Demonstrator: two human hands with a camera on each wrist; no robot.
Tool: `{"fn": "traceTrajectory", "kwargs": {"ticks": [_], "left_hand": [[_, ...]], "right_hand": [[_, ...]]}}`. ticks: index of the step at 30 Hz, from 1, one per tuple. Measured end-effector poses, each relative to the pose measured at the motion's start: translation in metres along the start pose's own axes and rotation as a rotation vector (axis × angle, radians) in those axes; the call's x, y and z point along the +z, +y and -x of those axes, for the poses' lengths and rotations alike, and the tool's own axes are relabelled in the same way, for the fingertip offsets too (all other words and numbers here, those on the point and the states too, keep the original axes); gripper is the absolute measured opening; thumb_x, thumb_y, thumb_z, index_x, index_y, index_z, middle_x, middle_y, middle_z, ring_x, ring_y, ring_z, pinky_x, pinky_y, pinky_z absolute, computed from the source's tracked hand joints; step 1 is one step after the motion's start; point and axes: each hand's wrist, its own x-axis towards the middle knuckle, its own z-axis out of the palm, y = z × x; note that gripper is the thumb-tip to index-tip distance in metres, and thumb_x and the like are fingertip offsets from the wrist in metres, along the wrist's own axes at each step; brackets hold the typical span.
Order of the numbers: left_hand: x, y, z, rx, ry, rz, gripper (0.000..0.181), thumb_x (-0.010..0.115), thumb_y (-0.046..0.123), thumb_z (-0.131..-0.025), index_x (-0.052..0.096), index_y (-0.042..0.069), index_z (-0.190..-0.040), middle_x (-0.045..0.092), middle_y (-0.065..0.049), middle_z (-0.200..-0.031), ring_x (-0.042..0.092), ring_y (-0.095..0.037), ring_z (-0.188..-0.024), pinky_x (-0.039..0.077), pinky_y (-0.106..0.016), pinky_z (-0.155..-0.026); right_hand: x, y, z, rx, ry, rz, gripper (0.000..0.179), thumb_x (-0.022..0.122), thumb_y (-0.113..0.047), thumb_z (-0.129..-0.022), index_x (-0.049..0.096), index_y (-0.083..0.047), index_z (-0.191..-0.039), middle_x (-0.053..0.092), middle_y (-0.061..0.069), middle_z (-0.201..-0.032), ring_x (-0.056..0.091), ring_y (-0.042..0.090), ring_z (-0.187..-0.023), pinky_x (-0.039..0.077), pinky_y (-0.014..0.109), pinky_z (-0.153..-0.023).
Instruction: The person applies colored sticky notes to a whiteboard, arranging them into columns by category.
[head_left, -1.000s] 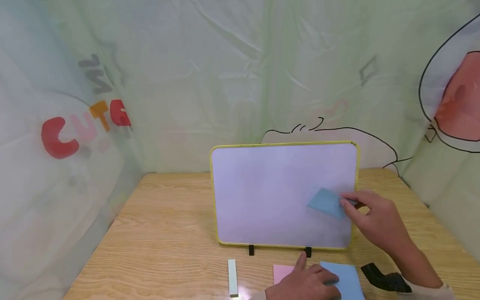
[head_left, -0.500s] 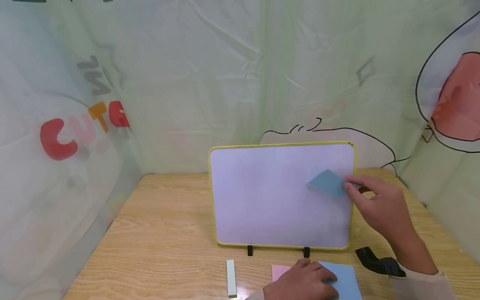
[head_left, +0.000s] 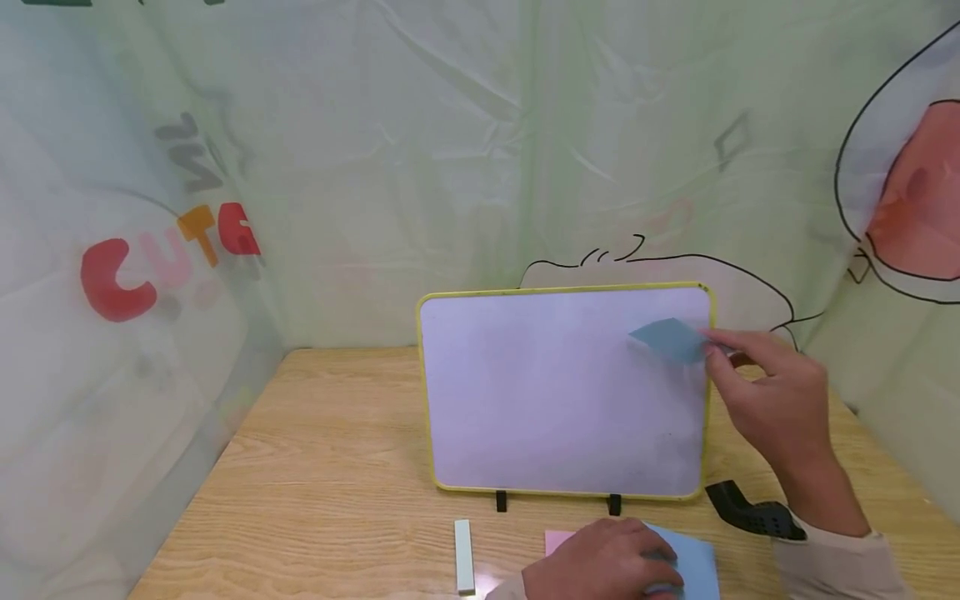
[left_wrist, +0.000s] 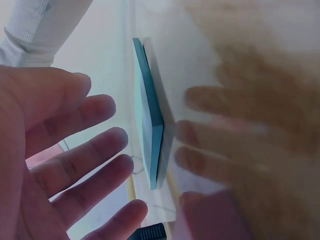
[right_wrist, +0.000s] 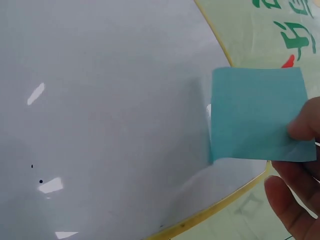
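My right hand pinches a blue sticky note between thumb and fingers in front of the whiteboard, near its upper right edge. In the right wrist view the sticky note appears flat and square, its far edge close to the board. My left hand is low over the table, overlapping a pad of blue sticky notes and a pink paper in the head view. The left wrist view shows loosely bent fingers, with a gap between them and the blue pad.
The yellow-framed whiteboard stands upright on black feet on a wooden table. A narrow pale green strip lies left of the pads. A black curved piece sits at the right wrist. Printed curtains surround the table.
My right hand has risen and shifted slightly right, carrying the sticky note toward the board's upper right. My left hand has drawn its extended finger back.
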Motion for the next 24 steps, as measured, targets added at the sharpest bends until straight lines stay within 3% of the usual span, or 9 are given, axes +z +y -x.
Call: {"fn": "traceTrajectory", "kwargs": {"ticks": [4, 9, 17, 21, 24], "left_hand": [[-0.003, -0.001, -0.001, 0.000, 0.048, 0.024, 0.027, 0.051, 0.034, -0.106, 0.074, 0.027, -0.117, 0.063, 0.013, -0.122, 0.052, 0.005, -0.111, 0.037, -0.009, -0.092], [-0.008, -0.004, 0.000, -0.024, 0.049, 0.047, 0.029, 0.050, 0.035, -0.106, 0.074, 0.026, -0.119, 0.062, 0.015, -0.122, 0.050, 0.007, -0.114, 0.036, -0.009, -0.093], [-0.020, -0.011, 0.003, -0.049, 0.111, 0.037, 0.024, 0.056, 0.031, -0.103, 0.075, 0.024, -0.116, 0.065, 0.014, -0.119, 0.053, 0.006, -0.113, 0.033, -0.006, -0.095], [-0.029, -0.018, 0.004, -0.036, 0.198, 0.020, 0.023, 0.058, 0.028, -0.103, 0.077, 0.020, -0.113, 0.068, 0.011, -0.116, 0.057, 0.004, -0.109, 0.035, -0.007, -0.095], [-0.039, -0.026, 0.005, -0.049, 0.254, 0.001, 0.022, 0.058, 0.028, -0.103, 0.077, 0.019, -0.111, 0.068, 0.009, -0.115, 0.059, 0.001, -0.108, 0.036, -0.008, -0.096]], "right_hand": [[0.002, 0.000, -0.004, -0.060, 0.083, 0.003, 0.019, 0.070, 0.003, -0.084, 0.079, 0.001, -0.101, 0.071, 0.017, -0.085, 0.051, -0.017, -0.084, 0.035, 0.004, -0.066], [0.004, -0.003, -0.008, -0.124, 0.163, -0.013, 0.016, 0.067, -0.004, -0.088, 0.079, 0.001, -0.097, 0.069, 0.019, -0.079, 0.051, -0.014, -0.084, 0.035, 0.007, -0.073], [0.004, -0.009, -0.008, -0.186, 0.199, -0.004, 0.018, 0.069, -0.012, -0.091, 0.079, 0.000, -0.099, 0.072, 0.022, -0.085, 0.056, -0.009, -0.091, 0.039, 0.005, -0.084], [0.006, -0.012, -0.008, -0.231, 0.225, 0.008, 0.020, 0.070, -0.015, -0.092, 0.079, 0.000, -0.100, 0.074, 0.021, -0.091, 0.066, 0.016, -0.085, 0.041, 0.009, -0.090], [0.009, -0.017, -0.010, -0.273, 0.248, 0.010, 0.018, 0.070, -0.009, -0.089, 0.078, 0.002, -0.100, 0.074, 0.021, -0.094, 0.066, 0.036, -0.080, 0.042, 0.011, -0.093]]}}
